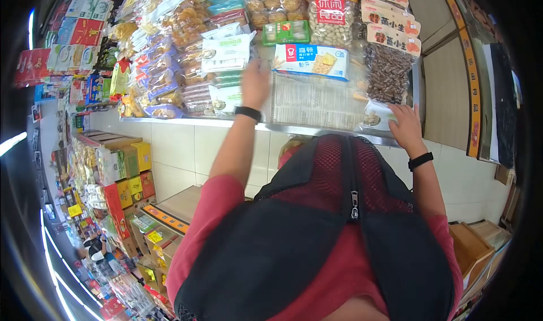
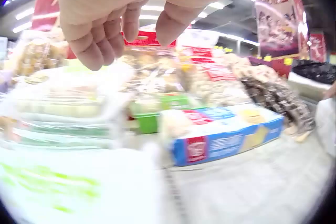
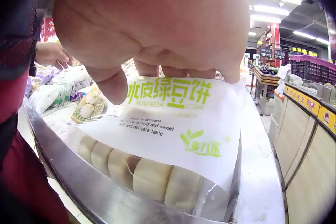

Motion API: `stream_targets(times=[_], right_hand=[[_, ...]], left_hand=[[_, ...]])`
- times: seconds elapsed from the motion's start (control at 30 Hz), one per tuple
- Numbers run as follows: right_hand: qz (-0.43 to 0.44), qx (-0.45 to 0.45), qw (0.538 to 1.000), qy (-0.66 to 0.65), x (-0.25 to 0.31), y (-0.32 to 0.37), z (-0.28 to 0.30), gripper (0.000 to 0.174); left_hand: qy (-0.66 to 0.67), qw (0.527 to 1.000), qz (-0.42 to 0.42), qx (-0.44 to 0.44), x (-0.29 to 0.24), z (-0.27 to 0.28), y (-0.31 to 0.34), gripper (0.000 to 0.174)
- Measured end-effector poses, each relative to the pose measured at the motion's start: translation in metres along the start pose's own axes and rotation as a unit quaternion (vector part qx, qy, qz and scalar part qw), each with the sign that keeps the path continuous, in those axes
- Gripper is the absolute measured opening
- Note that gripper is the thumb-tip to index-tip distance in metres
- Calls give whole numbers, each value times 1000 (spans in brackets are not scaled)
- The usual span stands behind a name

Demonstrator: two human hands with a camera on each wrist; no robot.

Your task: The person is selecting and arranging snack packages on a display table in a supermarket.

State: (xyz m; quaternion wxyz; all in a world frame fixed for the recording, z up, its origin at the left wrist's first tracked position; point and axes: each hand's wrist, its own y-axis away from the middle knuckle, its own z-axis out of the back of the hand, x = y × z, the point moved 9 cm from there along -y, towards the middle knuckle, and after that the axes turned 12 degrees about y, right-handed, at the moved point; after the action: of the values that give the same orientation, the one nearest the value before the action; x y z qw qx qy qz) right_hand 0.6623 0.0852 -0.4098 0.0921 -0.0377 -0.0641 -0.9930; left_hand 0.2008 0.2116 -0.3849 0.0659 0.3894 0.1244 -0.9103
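My right hand (image 1: 406, 125) holds a clear pack of mung bean cakes (image 3: 157, 124) at the tray's near right corner. In the right wrist view, the thumb lies over the pack's white label and the other fingers are partly hidden at its far edge. Round pale cakes show in a row through the wrapper. My left hand (image 1: 256, 85), blurred, is over the left part of the display, beside similar white-labelled packs (image 1: 226, 54). Its fingers (image 2: 89, 53) hang loosely bent with nothing between them. Right of it lies a blue and white biscuit pack (image 1: 311, 61).
The display tray (image 1: 317, 103) is lined with printed paper and has a metal rim. Behind the biscuits are a green box (image 1: 286, 32), bagged nuts (image 1: 331, 29) and dark bagged snacks (image 1: 389, 75). Purple-wrapped packs (image 1: 161, 83) fill the left. A wooden counter (image 1: 449, 89) stands at right.
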Motion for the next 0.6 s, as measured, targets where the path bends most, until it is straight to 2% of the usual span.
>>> stream_targets(times=[0.1,0.13,0.17,0.2,0.23,0.27,0.3,0.33,0.37,0.43,0.5,0.53,0.6], right_hand=[[-1,-2,1000,1,-1,1,-1,44],[-5,-2,1000,3,-2,1,-1,44],[-2,-2,1000,6,-1,1,0,44],[-3,-1,1000,9,-1,1,0,45],[-17,1,1000,12,-3,2,-2,45],[-9,-11,1000,14,-1,2,-1,45],[-5,-22,1000,17,-1,4,-1,45],[-13,-28,999,23,-2,6,-4,45],[-19,-32,999,29,-3,8,-4,46],[-37,-2,999,21,-3,8,-5,48],[-51,-3,999,19,-6,9,-5,48],[-44,-7,999,15,-3,10,-4,48],[-55,11,998,16,-3,9,-3,48]], left_hand=[[-159,983,-44,-80,44,52,-42,61],[-160,985,22,-65,68,59,-58,65],[-94,993,65,-22,90,63,-74,72],[-56,988,144,-30,140,61,-91,75],[-45,990,128,-41,184,61,-112,79],[-8,981,193,21,134,67,-93,82],[19,972,231,28,146,66,-96,82],[30,981,151,116,243,40,-134,76],[-40,966,242,80,159,60,-103,70],[-159,976,123,82,172,62,-123,44],[47,978,162,125,179,57,-124,23],[47,977,157,135,177,56,-122,23],[221,942,227,113,183,57,-116,17]])
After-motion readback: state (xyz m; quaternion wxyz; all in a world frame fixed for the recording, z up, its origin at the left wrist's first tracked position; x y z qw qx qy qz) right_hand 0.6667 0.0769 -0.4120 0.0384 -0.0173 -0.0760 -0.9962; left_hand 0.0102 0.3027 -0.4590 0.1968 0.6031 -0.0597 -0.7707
